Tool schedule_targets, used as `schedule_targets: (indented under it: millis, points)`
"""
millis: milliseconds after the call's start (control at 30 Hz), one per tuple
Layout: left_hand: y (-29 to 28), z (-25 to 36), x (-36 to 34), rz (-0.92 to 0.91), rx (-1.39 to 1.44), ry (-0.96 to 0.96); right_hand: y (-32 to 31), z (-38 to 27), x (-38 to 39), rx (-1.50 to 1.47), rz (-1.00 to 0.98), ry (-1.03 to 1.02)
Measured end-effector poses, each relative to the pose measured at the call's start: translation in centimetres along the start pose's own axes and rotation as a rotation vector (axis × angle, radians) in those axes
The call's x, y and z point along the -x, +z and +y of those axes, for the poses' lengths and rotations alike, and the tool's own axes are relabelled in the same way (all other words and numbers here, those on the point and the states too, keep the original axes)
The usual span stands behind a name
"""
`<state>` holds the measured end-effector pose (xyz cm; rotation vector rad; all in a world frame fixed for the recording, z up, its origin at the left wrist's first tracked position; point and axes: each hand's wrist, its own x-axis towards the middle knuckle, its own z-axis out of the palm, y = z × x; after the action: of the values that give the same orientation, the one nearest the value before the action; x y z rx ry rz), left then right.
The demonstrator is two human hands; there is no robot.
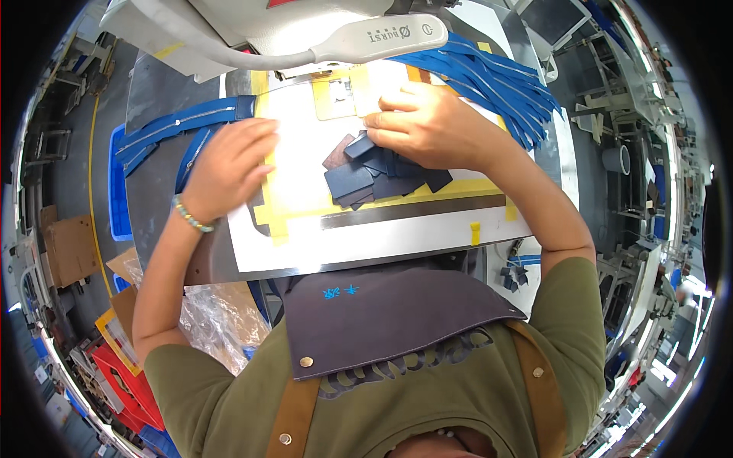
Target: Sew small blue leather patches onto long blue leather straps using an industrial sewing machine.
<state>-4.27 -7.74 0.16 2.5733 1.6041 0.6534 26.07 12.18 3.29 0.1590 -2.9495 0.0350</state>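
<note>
My left hand (233,164) is over the left side of the table, its fingers partly spread with nothing visible in them. Right beside it lie blue zipper strips (179,120), partly covered by the hand. My right hand (431,126) reaches over a loose pile of small dark blue flat pieces (393,185). Its thumb and fingers close at the pile's top edge on a dark blue piece (358,146), which sits tilted at the fingertips. The far edge of the pile is hidden under this hand. A small yellow-edged plate (334,99) lies between the hands, farther back.
A white machine head (282,30) and a lamp on a bent neck (382,38) overhang the table's back. A large bundle of blue zipper strips (489,84) lies back right. Yellow tape (382,208) borders the white work surface. A blue bin (120,187) stands at left.
</note>
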Motion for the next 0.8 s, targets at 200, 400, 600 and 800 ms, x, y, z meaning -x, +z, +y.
schedule_targets:
  millis: [200, 400, 600, 800]
  points:
    - [-4.9, -8.4, 6.9, -0.010, -0.376, -0.157, 0.8, 3.6, 0.4, 0.295, 0.226, -0.168]
    - [-6.1, -9.7, 7.9, 0.122, -0.617, -0.269, 0.5, 7.6, 0.6, 0.020, 0.230, 0.306]
    - [-2.4, -1.4, -2.1, 0.223, -0.375, 0.285, -1.6, 5.0, -2.7, -0.688, -0.146, 0.450]
    - [1.6, 0.3, -8.3, 0.251, -0.392, 0.426, 2.3, 4.5, -3.2, -1.071, 0.208, 0.332]
